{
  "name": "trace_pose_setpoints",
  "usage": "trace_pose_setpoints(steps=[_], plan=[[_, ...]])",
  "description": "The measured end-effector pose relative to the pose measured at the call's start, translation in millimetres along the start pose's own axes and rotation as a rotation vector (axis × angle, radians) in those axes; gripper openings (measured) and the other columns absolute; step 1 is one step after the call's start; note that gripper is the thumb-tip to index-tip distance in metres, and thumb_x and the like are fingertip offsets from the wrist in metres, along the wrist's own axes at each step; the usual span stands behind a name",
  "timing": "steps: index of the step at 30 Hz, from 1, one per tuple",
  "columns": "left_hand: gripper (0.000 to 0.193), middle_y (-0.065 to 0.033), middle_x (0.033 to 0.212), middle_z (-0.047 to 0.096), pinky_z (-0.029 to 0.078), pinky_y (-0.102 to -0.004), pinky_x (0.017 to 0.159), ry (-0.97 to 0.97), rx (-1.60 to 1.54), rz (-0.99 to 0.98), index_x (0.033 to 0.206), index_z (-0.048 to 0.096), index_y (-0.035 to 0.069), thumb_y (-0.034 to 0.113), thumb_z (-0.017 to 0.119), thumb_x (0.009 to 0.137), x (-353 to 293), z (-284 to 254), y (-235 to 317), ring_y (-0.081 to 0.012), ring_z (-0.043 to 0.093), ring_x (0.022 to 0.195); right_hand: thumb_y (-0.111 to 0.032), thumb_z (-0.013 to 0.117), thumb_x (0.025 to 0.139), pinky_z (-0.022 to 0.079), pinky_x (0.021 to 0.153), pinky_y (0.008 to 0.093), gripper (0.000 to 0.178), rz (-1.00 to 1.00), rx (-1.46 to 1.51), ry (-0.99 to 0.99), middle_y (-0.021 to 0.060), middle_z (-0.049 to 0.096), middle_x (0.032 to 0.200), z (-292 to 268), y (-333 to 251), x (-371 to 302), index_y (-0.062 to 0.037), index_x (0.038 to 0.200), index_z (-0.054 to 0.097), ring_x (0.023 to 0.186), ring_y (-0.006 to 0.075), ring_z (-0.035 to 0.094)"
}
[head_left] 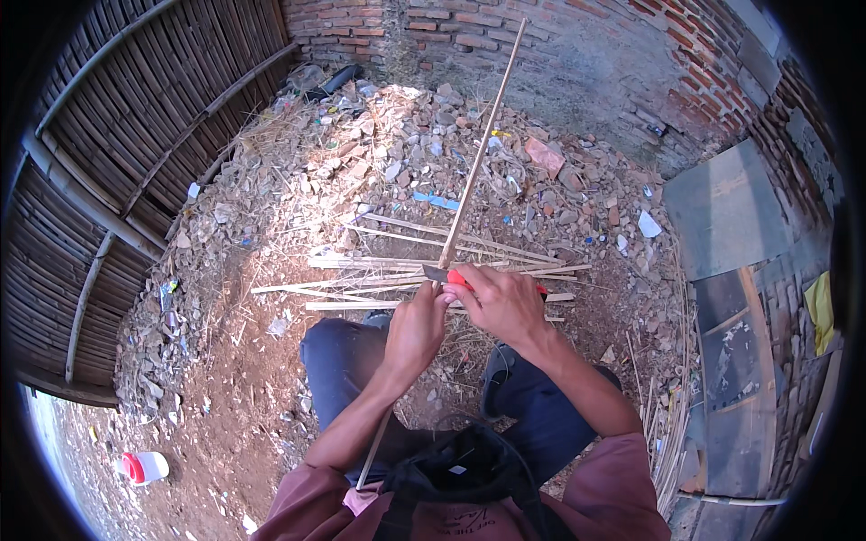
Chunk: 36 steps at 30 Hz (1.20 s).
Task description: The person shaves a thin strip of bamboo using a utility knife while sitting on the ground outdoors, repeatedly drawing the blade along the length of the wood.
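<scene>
Grasping a long stick (483, 153) in the left hand (417, 334), with fingers curled round it, in the middle of the scene. Holding a knife (456, 277) by its red handle in the right hand (507, 307), with the dark blade set across the stick, close to the left thumb. Pointing the stick far and a bit right, toward the brick wall (469, 36). Can also see a thin stick end (373, 451) under the left forearm, but cannot tell if it joins the long one.

Can see dark letters on the pink shirt (613, 478), at the near edge. Can spot a tiny white tag (457, 469) on the black bag (433, 473) too, too small to read.

See lots of pale strips (356, 262) on the ground just beyond the hands, crossing each other. See a big heap of broken stones (388, 171) farther off, in the way of the brick wall, with a blue scrap (436, 200) on it. Find a stick wall (135, 135) on the left, a red and white tub (153, 466) near left, and gray boards (735, 216) and a yellow cloth (819, 311) on the right.
</scene>
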<state>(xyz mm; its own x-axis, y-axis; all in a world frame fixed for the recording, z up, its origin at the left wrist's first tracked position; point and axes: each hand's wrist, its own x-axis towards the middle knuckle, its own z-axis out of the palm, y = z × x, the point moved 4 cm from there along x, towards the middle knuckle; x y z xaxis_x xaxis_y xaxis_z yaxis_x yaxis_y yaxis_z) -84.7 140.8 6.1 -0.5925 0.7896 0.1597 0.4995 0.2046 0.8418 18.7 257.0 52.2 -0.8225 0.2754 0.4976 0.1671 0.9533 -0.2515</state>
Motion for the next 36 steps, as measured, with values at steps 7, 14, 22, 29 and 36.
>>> trace_pose_setpoints(steps=[7, 14, 22, 29, 36], plan=[[0.027, -0.0325, 0.074, 0.064, 0.050, -0.0623, 0.065, -0.025, 0.084, -0.007, 0.104, 0.061, -0.001, 0.025, 0.056, 0.107, 1.5, 0.5, -1.3, -0.0540, 0.066, 0.074, -0.032, 0.068, 0.100, 0.054, 0.050, 0.0426, 0.024, 0.130, -0.162, -0.068, 0.0088, 0.073, 0.080, 0.7, -11.1, -8.1, -0.0131, 0.115, 0.070, 0.060, 0.0306, 0.071], [0.029, -0.0318, 0.074, 0.064, 0.050, -0.0614, 0.064, -0.022, 0.087, 0.010, 0.099, 0.061, -0.001, 0.026, 0.058, 0.107, 2.4, 2.2, -4.6, -0.0536, 0.065, 0.074, -0.036, 0.064, 0.103, 0.052, 0.047, 0.0435, 0.026, 0.175, -0.196, -0.058, 0.0101, 0.070, 0.076, 4.8, -12.9, -11.2, -0.0140, 0.116, 0.069, 0.055, 0.0305, 0.070], [0.032, -0.0309, 0.073, 0.063, 0.049, -0.0594, 0.063, -0.002, 0.069, 0.013, 0.093, 0.062, -0.001, 0.028, 0.061, 0.106, 7.1, 6.8, -11.8, -0.0534, 0.064, 0.075, -0.037, 0.063, 0.104, 0.050, 0.045, 0.0425, 0.027, 0.198, -0.257, -0.077, 0.0091, 0.069, 0.075, 7.6, -12.7, -12.4, -0.0142, 0.117, 0.069, 0.054, 0.0295, 0.069], [0.034, -0.0304, 0.075, 0.063, 0.048, -0.0561, 0.064, -0.006, 0.079, -0.047, 0.091, 0.063, -0.002, 0.028, 0.062, 0.106, 7.0, 2.3, -6.8, -0.0528, 0.063, 0.076, -0.036, 0.066, 0.102, 0.052, 0.046, 0.0418, 0.030, 0.130, -0.277, 0.007, 0.0084, 0.068, 0.075, 3.3, -14.7, -8.8, -0.0135, 0.122, 0.070, 0.054, 0.0278, 0.069], [0.041, -0.0313, 0.075, 0.065, 0.050, -0.0601, 0.066, 0.012, 0.134, -0.048, 0.090, 0.063, 0.000, 0.037, 0.061, 0.106, 9.5, 2.4, -7.3, -0.0536, 0.065, 0.076, -0.035, 0.069, 0.100, 0.052, 0.047, 0.0398, 0.031, 0.073, -0.276, 0.089, 0.0069, 0.067, 0.073, 0.9, -13.7, -6.1, -0.0138, 0.122, 0.072, 0.057, 0.0269, 0.070]])
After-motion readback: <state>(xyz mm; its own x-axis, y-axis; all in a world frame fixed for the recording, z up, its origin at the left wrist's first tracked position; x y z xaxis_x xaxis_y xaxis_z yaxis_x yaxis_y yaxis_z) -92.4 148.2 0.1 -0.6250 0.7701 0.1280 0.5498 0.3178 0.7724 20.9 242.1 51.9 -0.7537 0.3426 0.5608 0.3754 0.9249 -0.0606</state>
